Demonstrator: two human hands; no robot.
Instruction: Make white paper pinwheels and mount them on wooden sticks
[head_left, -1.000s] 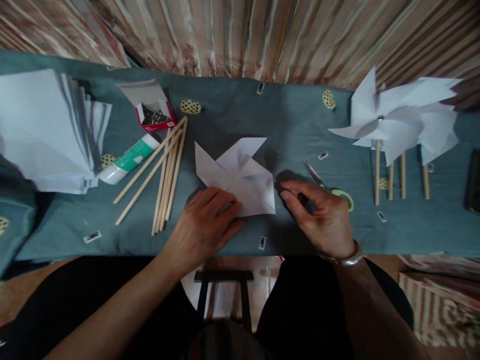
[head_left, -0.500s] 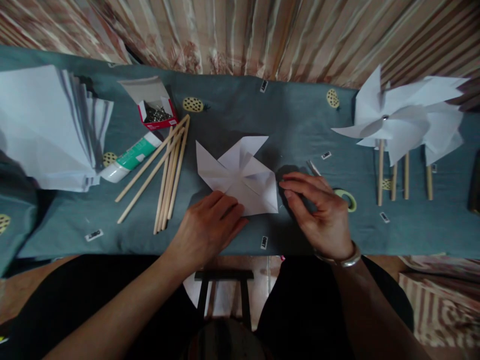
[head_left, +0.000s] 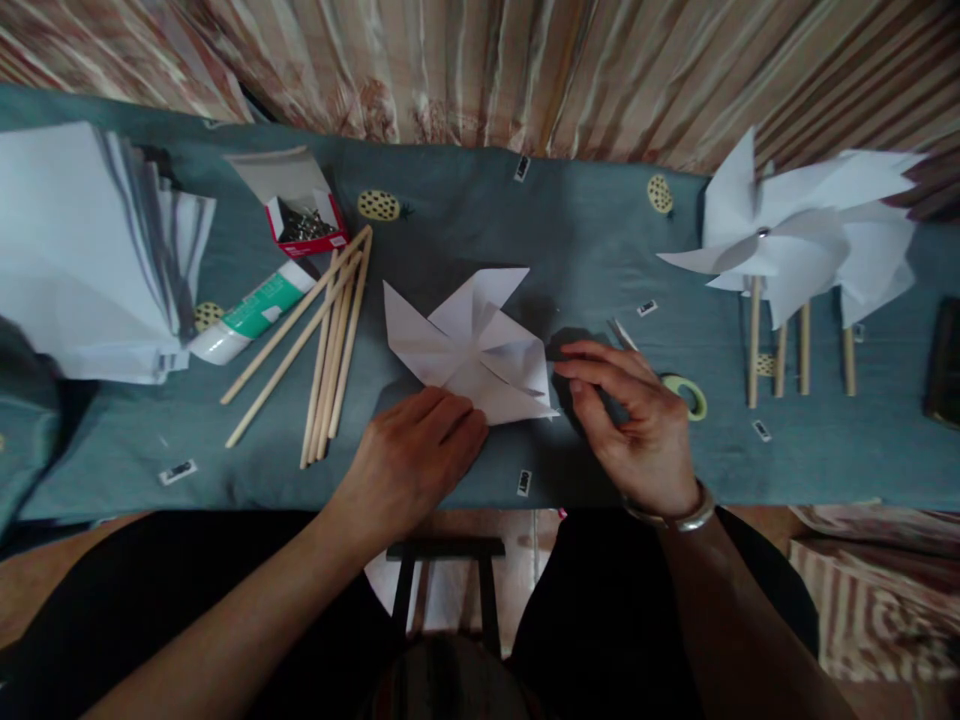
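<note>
A white paper pinwheel (head_left: 469, 350) with folded blades lies in front of me. My left hand (head_left: 420, 455) rests at its lower edge, fingers closed together and holding the paper down. Just off its right edge is my right hand (head_left: 634, 425), wearing a silver bracelet on the wrist. Its fingers are bent and a little apart, and nothing shows between them. Scissors (head_left: 690, 398) with green handles lie partly hidden behind the right hand, their blade tip poking out above it.
To the left lie wooden sticks (head_left: 322, 350), a green-and-white tube (head_left: 262, 312), an open red box of metal pins (head_left: 307, 225) and a stack of white paper (head_left: 82, 250). Finished pinwheels on sticks (head_left: 795, 240) lie at the right. A curtain (head_left: 450, 70) hangs behind the cloth-covered table (head_left: 585, 220).
The pinwheel's lower right blade has sprung up slightly, its corner now poking out. Both hands stay nearly in place, and the whole view has shifted a little.
</note>
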